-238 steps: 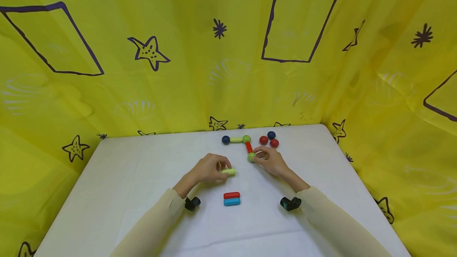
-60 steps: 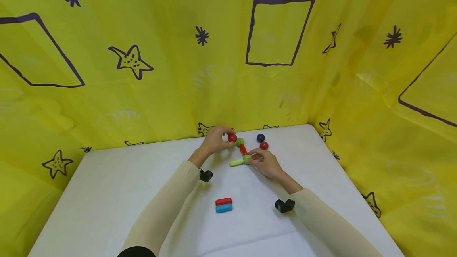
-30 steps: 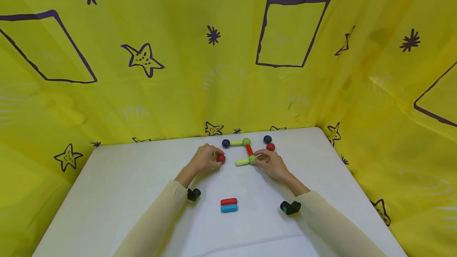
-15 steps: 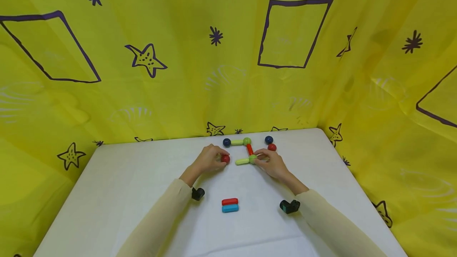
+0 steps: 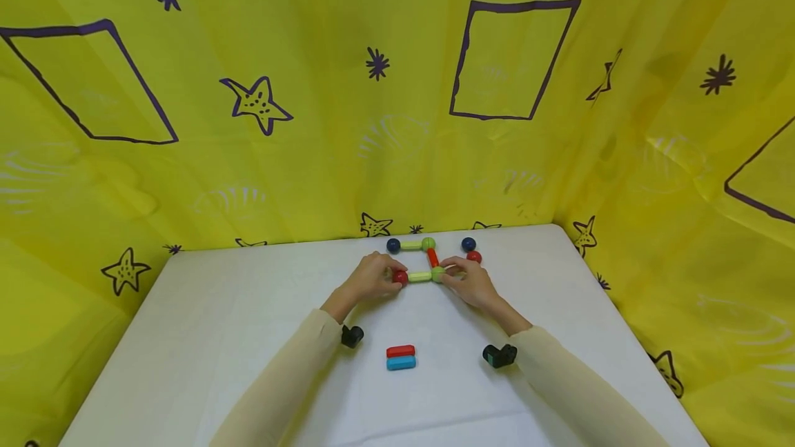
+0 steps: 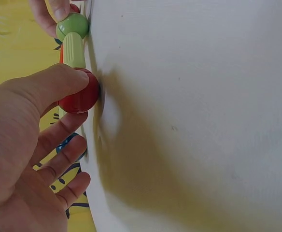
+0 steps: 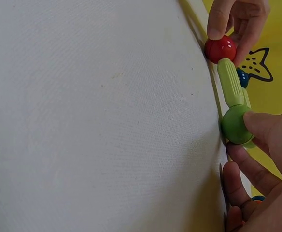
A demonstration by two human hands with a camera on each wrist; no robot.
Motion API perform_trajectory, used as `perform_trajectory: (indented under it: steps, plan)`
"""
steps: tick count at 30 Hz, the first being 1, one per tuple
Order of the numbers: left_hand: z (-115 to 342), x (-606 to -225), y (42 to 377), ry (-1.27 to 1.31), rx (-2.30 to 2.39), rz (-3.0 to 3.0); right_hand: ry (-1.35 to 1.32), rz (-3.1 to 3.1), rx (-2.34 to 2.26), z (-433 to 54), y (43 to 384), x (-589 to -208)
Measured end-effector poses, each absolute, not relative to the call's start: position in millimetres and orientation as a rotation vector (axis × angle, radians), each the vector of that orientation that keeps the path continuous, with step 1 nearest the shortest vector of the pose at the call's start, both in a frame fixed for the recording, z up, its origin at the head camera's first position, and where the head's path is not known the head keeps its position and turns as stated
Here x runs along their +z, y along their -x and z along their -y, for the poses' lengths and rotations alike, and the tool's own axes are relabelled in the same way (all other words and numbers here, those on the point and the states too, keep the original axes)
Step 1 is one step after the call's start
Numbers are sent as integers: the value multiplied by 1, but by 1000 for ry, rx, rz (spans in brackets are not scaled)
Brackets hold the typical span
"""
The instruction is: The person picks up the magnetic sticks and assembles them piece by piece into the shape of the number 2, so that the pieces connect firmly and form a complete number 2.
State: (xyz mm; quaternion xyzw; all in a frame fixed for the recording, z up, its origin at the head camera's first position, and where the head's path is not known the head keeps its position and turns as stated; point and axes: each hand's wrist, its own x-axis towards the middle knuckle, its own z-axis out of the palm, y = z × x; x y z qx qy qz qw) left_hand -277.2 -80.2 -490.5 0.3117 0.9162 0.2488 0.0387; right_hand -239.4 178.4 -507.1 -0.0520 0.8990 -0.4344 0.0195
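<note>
My left hand [image 5: 373, 278] pinches a red ball [image 6: 79, 95] between thumb and fingers. That ball touches the left end of a pale green ribbed rod [image 7: 230, 82]. At the rod's other end, my right hand [image 5: 473, 284] pinches a green ball [image 7: 236, 124]. From this ball a red rod [image 5: 433, 257] runs back to a second green ball [image 5: 428, 243]. Another pale green rod [image 5: 410, 245] leads left from there to a dark blue ball [image 5: 393, 245]. Together the pieces lie on the white table as a three-sided shape, its gap facing left.
To the right of the shape lie a loose dark blue ball [image 5: 468, 244] and a red ball [image 5: 475, 257]. Nearer the front, a red rod [image 5: 400, 350] and a blue rod [image 5: 401, 363] lie side by side. A yellow patterned curtain [image 5: 310, 157] hangs behind the white table [image 5: 248, 336].
My left hand took a red ball from the group on the right and brought it rightward against the near rod's free end. Earlier, that rod was joined to the green ball. My right hand stays there.
</note>
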Motion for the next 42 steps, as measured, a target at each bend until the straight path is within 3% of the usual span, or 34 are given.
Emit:
perform_trajectory:
  steps: [21,42]
  plan:
    - [88,-495,279,-776,1069,-2709,164,-2785,-1346,-177,243,-507]
    - [89,-490,286,-758,1057,-2710,700,-2750,-927,-185,233,-445]
